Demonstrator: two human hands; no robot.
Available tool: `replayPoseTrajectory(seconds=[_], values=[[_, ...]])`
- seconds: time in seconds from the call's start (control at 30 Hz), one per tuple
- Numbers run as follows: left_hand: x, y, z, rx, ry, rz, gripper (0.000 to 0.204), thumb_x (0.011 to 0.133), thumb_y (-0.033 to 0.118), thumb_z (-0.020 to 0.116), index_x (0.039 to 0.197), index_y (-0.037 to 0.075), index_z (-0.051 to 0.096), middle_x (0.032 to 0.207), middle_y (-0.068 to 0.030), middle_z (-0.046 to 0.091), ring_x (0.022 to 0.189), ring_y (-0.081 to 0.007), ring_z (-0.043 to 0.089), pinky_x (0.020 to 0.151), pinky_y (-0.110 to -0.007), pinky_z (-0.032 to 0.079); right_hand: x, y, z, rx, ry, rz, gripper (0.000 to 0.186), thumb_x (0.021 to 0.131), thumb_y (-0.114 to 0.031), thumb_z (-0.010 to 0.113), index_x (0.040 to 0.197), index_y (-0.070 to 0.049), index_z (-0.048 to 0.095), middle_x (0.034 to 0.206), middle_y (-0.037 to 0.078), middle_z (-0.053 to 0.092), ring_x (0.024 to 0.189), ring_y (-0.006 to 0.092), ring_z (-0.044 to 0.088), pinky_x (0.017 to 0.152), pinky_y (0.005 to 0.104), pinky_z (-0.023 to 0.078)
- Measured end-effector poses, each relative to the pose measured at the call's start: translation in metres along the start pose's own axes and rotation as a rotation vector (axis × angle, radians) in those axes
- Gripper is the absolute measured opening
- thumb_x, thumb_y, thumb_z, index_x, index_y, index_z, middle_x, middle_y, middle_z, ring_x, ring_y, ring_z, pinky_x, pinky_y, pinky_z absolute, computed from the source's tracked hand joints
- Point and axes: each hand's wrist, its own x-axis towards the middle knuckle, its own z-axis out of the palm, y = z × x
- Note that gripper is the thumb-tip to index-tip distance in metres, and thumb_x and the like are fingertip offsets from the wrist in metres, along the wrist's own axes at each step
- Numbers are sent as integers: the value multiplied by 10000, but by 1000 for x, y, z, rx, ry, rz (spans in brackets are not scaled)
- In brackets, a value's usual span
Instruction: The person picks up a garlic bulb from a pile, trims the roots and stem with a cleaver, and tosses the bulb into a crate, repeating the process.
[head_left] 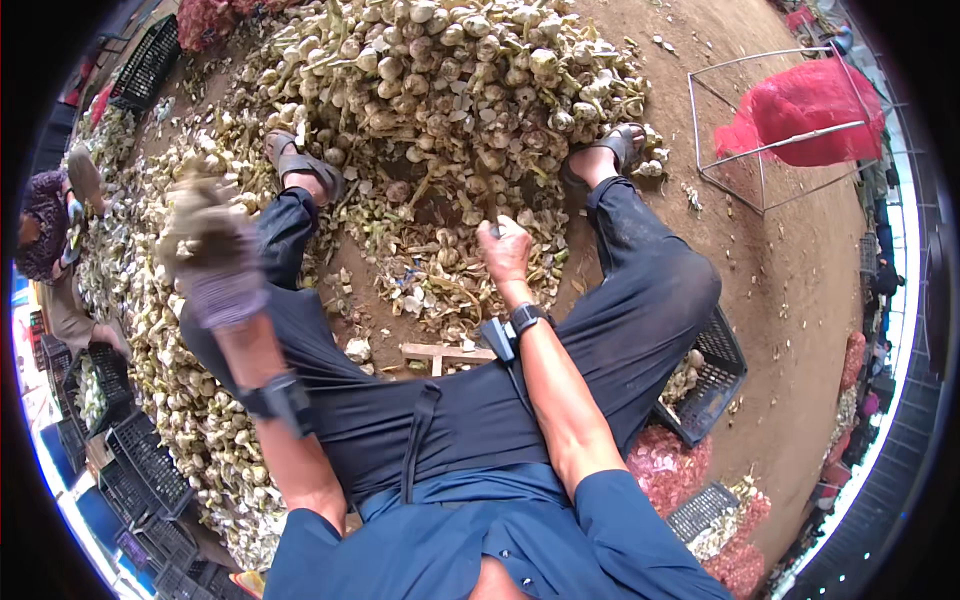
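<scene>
Where garlic [440, 75] lies heaped, right fingers [502, 247] curled

Metal frame [812, 136] (with red netting [808, 100]); crates [148, 462]

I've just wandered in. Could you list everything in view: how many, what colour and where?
Garlic heap: one, cream and tan, ahead
Loose garlic: too many to count, cream, along the left
Trimmings: uncountable, pale, between the legs
Metal frame: one, silvery, upper right
Mesh bag: one, red, on that frame
Filled sacks: several, reddish, lower right and upper left
Crates: several, dark, left edge and lower right
Wooden piece: one, light brown, between the thighs
Co-worker: at least one, patterned top, left edge
Sandals: two, dark, on the feet
Wrist devices: two, grey-black, on the wrists
Left hand: one, greyish-purple glove, blurred, left
Right hand: one, bare, centre, closed on a dark object
</scene>
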Motion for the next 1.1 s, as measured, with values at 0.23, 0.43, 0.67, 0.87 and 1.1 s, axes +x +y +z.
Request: replayPoseTrajectory(seconds=[0.23, 0.43, 0.67, 0.87, 1.1], values=[[-8, -9, 18, 197, 168, 261, 730, 908, 451, 632, 1406, -23, 389, 1229, -117, 517, 1038, -223, 560, 818, -389, 512, 46, 47, 38, -605, -145, -85, 193, 773, -223, 689, 900, -79, 681, 966, 179, 637, 857, 397, 656, 742, 479, 534], [-8, -24, 26, 378, 289, 285, 538, 950, 221, 617, 1381, -18, 399, 1012, -49, 460, 823, -160, 497, 701, -329, 477, 68, 64, 85, -812, -271, -245, 244, 765, -224, 744, 947, -68, 702, 1088, 181, 600, 882, 385, 674, 772, 465, 561], [-7, -27, 21, 525, 323, 245, 460, 1000, 218, 535, 1377, -16, 413, 980, -58, 463, 786, -148, 484, 659, -296, 447, 91, 78, 105, -888, -359, -165, 222, 772, -255, 730, 931, -101, 712, 981, 141, 696, 869, 336, 699, 749, 437, 569], [-2, -68, 10, 1145, 600, 53, 420, 989, 278, 554, 1304, 1, 556, 1055, -105, 663, 875, -188, 655, 737, -311, 555, 90, 59, 76, 162, -305, 365, 130, 785, -118, 708, 835, -5, 667, 685, 8, 630, 558, 137, 564, 662, 330, 542], [-7, -92, -49, 2073, 338, 37, 593, 790, 150, 794, 1309, -11, 557, 1234, -144, 620, 1153, -249, 602, 1005, -342, 477, 37, -68, 59, 1272, -676, 821, 71, 914, -143, 647, 906, -74, 640, 729, 11, 643, 444, 94, 443, 630, 341, 550]])
